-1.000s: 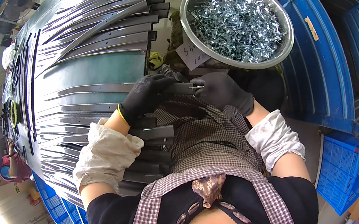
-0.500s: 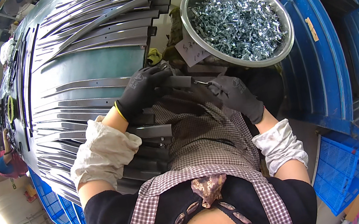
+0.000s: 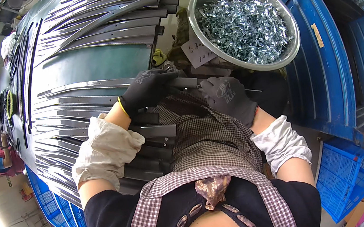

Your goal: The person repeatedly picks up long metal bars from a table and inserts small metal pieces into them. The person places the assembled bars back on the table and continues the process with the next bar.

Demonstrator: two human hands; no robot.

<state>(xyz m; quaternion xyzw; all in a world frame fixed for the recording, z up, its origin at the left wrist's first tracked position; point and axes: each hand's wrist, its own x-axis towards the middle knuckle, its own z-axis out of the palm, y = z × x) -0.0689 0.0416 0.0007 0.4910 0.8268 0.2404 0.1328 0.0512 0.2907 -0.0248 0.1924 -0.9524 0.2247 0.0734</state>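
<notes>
Strip [image 3: 185, 82], dark and glossy, is lying at twelve o'clock above the checked apron [image 3: 209, 133], and the left hand [image 3: 145, 90] is wrapping its fingers around it. The right hand [image 3: 227, 98] is curling its fingers by the free end, at three o'clock; whether they are pinching that end or gripping the thin metal rod [image 3: 254, 91], I cannot tell. Working well here, I judge, is meaning keeping the left grip steady, leaving the end clear, and pressing straight without prying. Compared with half a second ago, the rod is jutting just past three o'clock instead of pointing near nine, and the right fingers are sitting closer to the end.
</notes>
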